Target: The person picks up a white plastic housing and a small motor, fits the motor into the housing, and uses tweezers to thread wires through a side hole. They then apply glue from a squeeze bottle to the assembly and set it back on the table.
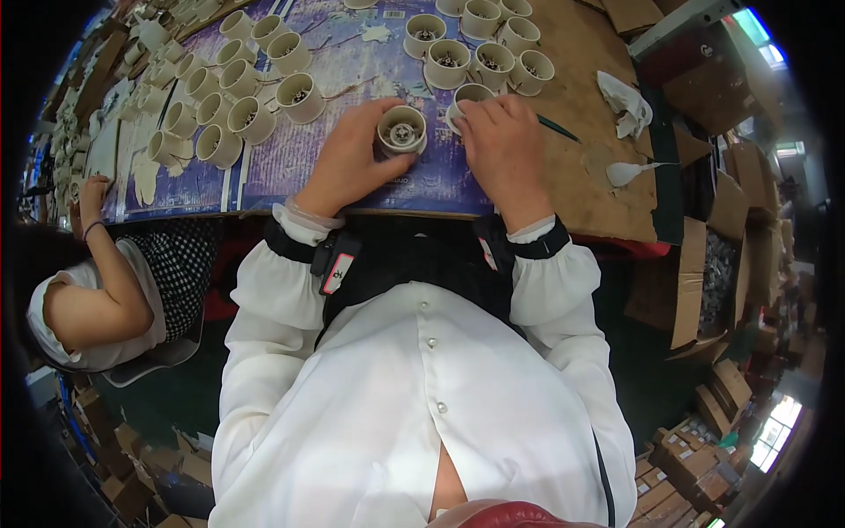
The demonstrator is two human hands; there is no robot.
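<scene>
The left hand (348, 163) holds a small cream-coloured round plastic housing with a metal hub in its centre (401, 132), its grip closed around the side wall so that the open mouth faces up; the piece sits just above the blue printed sheet covering the table (290, 163), close to the near edge. At 3 o'clock from it, the right hand (503, 145) lies curled over a second cream round housing (469, 95), fingers bent down onto its rim; the grip looks narrow and pressed on that piece, though the fingertips hide the contact.

At 12 o'clock stands a cluster of finished-looking cream housings (471, 40), and at 10 o'clock more of them lie in loose rows (238, 88). A thin green-handled tool (559, 129) rests on the brown table just right of the right hand, with crumpled white cloths (627, 104) beyond.

The step in hand appears to be checking or fitting one housing at a time; the next move likely calls for steadying the held piece.

At 9 o'clock another person's arm (92, 202) reaches the table.
</scene>
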